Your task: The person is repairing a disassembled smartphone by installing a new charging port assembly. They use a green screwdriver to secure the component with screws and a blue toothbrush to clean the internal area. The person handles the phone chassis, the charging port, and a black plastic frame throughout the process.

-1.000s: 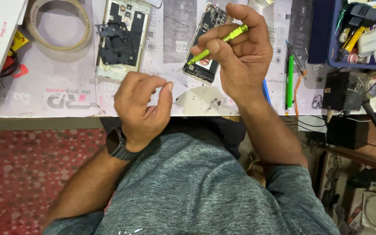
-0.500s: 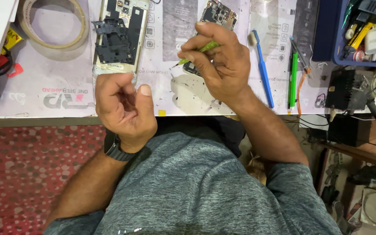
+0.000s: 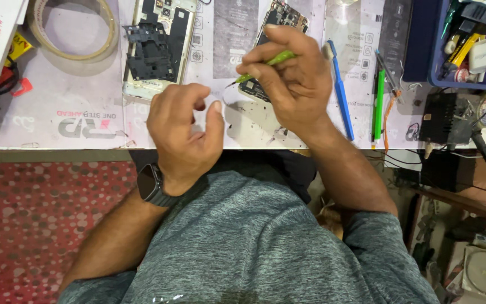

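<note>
My right hand (image 3: 293,84) grips green tweezers (image 3: 265,63) whose tip points left, just above the work mat (image 3: 85,112). Under that hand lies an opened phone (image 3: 279,22) with its circuit board bare. My left hand (image 3: 184,135) hovers near the table's front edge, fingers curled with thumb and forefinger close together; whether something tiny sits between them I cannot tell. A second opened phone shell (image 3: 158,48) with a black inner frame lies up and to the left of it.
A roll of clear tape (image 3: 74,28) sits at the back left. A blue toothbrush (image 3: 340,95), a green pen (image 3: 378,104) and an orange wire lie right of the hands. A blue tray (image 3: 423,39) with tools and a white charger stands far right.
My right hand with the tweezers has come down and left toward the mat's front. My left hand has turned and lifted, its fingers now pinched near the tweezers' tip.
</note>
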